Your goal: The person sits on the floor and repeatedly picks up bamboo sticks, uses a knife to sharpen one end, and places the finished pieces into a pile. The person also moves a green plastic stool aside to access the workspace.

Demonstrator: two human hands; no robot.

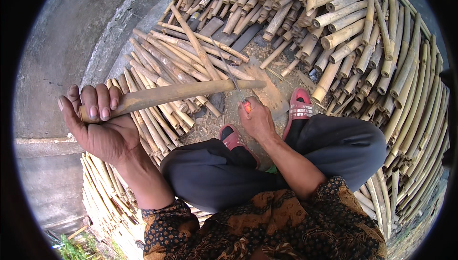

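My left hand (102,121) is closed around the near end of a bamboo pole (176,93), its fingers curled over the top. The pole reaches across to the right, at a slight upward slant. In my right hand (257,121) is the red-orange handle of a saw (228,66), gripped in closed fingers. Its long, narrow dark blade points up and left and crosses the pole close to the far end. Teeth on the blade are too small to make out.
Cut bamboo poles (157,64) lie in a pile at the left. A larger stack of bamboo (343,35) rises ahead and curves round the right. Pale dust and chips (272,85) cover the ground ahead of my pink-shod feet (300,109). A grey wall (62,31) stands at the left.
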